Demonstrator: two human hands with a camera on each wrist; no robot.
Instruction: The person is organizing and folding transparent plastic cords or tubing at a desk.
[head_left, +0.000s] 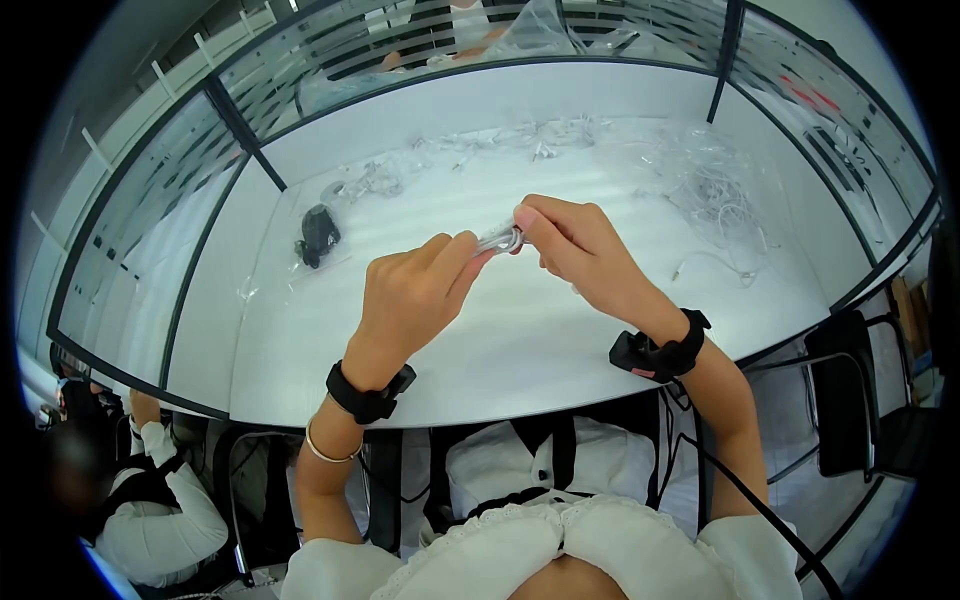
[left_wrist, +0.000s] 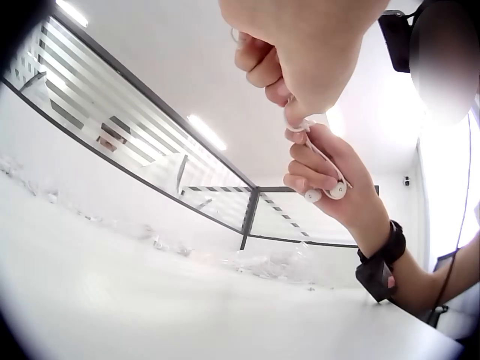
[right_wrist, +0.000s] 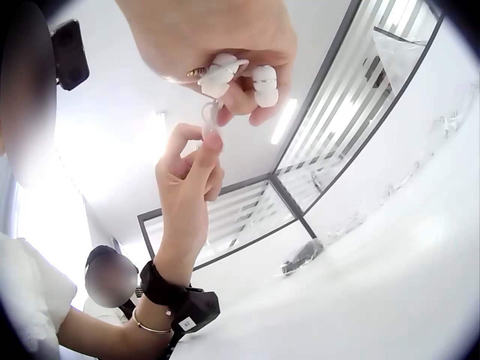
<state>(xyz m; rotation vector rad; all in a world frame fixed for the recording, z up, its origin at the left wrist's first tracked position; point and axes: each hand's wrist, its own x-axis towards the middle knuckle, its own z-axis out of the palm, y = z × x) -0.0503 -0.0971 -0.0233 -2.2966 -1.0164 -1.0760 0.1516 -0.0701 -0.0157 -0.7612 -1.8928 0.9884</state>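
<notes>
White wired earphones hang between both hands above the white table (head_left: 480, 350). Their cable is gathered into a small looped bundle (head_left: 503, 240). My left hand (head_left: 412, 295) pinches one end of it between thumb and fingertips. On the other side, my right hand (head_left: 590, 252) pinches the loops close to the left fingertips. Two white earbuds show in the right wrist view, one earbud (right_wrist: 265, 86) at the curled right fingers and the other (right_wrist: 216, 75) beside the palm. From the left wrist view, a strand of white cable (left_wrist: 322, 154) runs down along the right fingers.
A heap of white cables (head_left: 720, 200) in clear plastic lies at the right of the table. More bagged cables (head_left: 375, 180) line the back. A dark bundle (head_left: 319, 236) sits at the left. Low partition walls surround the table; another person (head_left: 160, 510) is at the lower left.
</notes>
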